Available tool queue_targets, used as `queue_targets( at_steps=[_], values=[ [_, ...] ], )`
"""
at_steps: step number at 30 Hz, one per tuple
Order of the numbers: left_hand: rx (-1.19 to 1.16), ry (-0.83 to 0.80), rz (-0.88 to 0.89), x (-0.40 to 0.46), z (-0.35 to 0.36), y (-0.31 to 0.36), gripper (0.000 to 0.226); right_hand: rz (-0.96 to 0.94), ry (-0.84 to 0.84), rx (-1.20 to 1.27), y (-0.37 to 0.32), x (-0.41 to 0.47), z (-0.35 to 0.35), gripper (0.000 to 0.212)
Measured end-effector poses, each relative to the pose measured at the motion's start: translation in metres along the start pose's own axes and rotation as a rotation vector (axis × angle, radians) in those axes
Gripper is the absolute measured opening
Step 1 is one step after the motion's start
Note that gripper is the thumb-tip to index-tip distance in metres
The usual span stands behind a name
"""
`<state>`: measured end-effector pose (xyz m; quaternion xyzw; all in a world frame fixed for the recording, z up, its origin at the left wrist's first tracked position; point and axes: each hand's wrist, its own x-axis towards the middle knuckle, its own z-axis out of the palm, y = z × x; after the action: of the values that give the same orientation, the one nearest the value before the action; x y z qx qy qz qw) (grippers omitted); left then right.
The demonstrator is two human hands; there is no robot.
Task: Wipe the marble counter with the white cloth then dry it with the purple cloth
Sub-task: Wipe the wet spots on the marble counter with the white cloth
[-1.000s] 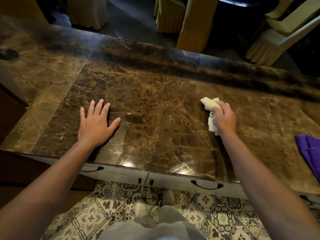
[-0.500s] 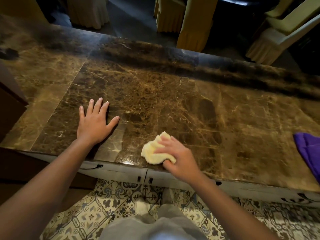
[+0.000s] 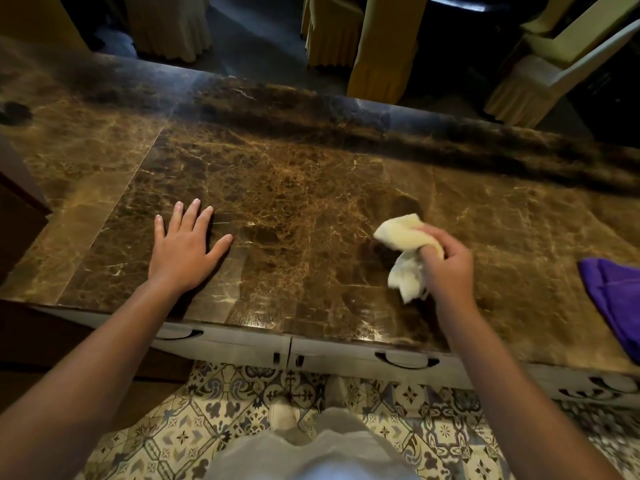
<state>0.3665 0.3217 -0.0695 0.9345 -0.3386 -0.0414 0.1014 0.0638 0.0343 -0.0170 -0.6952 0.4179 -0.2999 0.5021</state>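
1. Head view, looking down: the brown marble counter [image 3: 311, 188] runs left to right, its long axis across the picture, with white drawer fronts [image 3: 346, 355] below its near edge.
2. The right hand [image 3: 446, 265] is closed around the bunched white cloth [image 3: 408, 251], fingers curled over the wad, which presses on the stone right of centre; a loose tail of cloth hangs toward the near edge.
3. The left hand [image 3: 183, 247] lies flat on the counter, fingers spread and palm down, holding nothing; it looks to be a brace.
4. The purple cloth [image 3: 613, 296] lies on the counter at the far right, partly cut off by the frame edge, apart from the white cloth and untouched.
5. The relation that matters: the purple cloth lies to the right of the right hand, on that hand's own side, while the left hand is well apart from it across the whole width of the worked area. The right hand is clearly the nearer one for the swap.
6. My judgement: the wiping step is in hand and drying has not begun. The unwiped run of stone probably lies along the long axis, so strokes should travel sideways.
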Motion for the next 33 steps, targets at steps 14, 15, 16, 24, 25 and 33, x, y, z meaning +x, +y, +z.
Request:
queue_targets(
  at_steps=[14,15,16,24,25,33],
  values=[
    [0.035,0.006,-0.003,0.001,0.003,-0.001,0.076,-0.555,-0.543,-0.641,0.037,-0.088,0.055,0.055],
    [0.034,0.004,-0.002,0.001,0.003,-0.001,0.076,-0.57,-0.561,-0.613,0.034,-0.098,0.058,0.054],
    [0.034,0.004,0.001,0.001,0.003,-0.001,0.076,-0.579,-0.58,-0.584,0.032,-0.107,0.061,0.054],
    [-0.136,0.08,0.028,-0.016,-0.001,0.002,0.059,-0.312,-0.761,-0.149,0.005,-0.133,0.081,0.047],
    [-0.181,0.099,0.035,-0.023,-0.001,0.004,0.053,-0.217,-0.776,-0.097,0.001,-0.133,0.082,0.045],
    [-0.599,0.132,0.022,-0.094,-0.033,0.051,0.026,0.0,-0.466,0.187,-0.047,-0.093,0.085,0.045]
  ],
)
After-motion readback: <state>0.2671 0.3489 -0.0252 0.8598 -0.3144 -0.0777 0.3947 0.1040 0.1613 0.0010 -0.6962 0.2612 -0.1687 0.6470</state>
